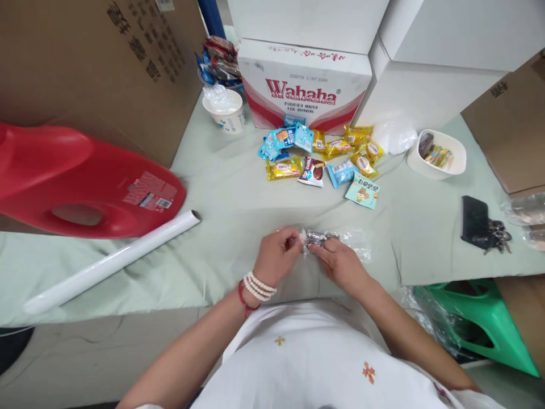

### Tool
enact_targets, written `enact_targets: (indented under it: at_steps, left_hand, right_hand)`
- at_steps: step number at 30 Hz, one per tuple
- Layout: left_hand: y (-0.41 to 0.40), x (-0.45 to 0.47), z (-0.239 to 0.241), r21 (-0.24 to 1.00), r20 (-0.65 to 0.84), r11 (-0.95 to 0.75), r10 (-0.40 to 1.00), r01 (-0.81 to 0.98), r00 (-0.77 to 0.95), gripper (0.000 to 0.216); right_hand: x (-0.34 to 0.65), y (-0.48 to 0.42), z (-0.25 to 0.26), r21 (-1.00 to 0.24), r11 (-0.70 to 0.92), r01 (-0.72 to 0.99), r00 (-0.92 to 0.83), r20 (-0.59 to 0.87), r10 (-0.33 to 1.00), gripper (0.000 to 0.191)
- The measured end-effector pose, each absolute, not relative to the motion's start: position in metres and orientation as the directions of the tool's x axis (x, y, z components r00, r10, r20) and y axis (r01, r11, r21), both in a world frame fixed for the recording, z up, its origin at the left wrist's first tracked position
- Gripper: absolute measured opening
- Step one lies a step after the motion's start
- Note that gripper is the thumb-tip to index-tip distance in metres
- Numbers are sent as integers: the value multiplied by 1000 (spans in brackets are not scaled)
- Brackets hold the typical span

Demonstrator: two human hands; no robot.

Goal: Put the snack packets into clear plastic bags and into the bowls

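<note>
My left hand [279,253] and my right hand [340,262] meet at the near edge of the table over a clear plastic bag [355,241]. Both hands pinch the bag where a dark wrapped snack [317,237] sits inside it. My left fingers are curled on the bag's left end, and a white bead bracelet and a red cord circle that wrist. My right fingers press on the snack from the right. A pile of snack packets [321,153] in yellow, blue and white wrappers lies farther back on the pale green tablecloth [221,187].
A red jug [80,182] lies on its side at left with a white roll [114,261] in front. A paper cup [223,111] and Wahaha carton [304,85] stand behind. A white bowl [438,154], black phone with keys [479,222] and green stool [477,318] are at right.
</note>
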State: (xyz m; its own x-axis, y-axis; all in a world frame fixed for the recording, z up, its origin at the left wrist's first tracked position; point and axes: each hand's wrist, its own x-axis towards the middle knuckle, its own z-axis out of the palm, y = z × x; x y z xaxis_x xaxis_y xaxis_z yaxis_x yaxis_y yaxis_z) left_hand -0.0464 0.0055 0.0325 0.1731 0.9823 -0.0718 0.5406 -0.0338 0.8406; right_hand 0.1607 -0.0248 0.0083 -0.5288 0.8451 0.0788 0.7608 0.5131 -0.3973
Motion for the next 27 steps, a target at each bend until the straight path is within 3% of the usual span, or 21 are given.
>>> enact_targets:
  at_steps: [3,6,8,11,14,16,21,24,27]
  left_hand:
    - [3,-17,35,817,-101,-75,958,572,270,23]
    - [3,3,32,683,-145,-134,938,718,314,28]
    - [1,9,30,579,-195,-155,927,800,321,30]
    - [-1,10,30,489,-239,-153,924,859,300,31]
    - [-2,10,32,472,-231,-149,930,869,285,26]
    - [-2,10,33,454,-233,-143,934,880,272,26]
    - [-3,12,34,397,-218,-137,947,907,238,28]
    - [-6,10,28,423,-115,-195,957,885,267,26]
    - [-7,8,22,464,-10,-250,958,850,287,24]
  right_hand:
    - [160,-25,14,-466,526,711,-531,134,837,32]
    - [173,-29,28,-621,502,602,-522,169,836,26]
    - [187,-30,37,-696,430,575,-409,210,888,26]
    - [208,-24,47,-613,318,724,-194,262,945,35]
    - [220,-18,46,-424,275,863,-230,156,961,30]
    - [225,-21,42,-363,283,888,-280,61,958,22]
    - [237,-49,25,-452,339,825,-371,19,929,24]
    - [238,-55,22,-533,267,803,-245,113,963,20]
    - [233,-44,27,-444,235,864,-175,173,969,34]
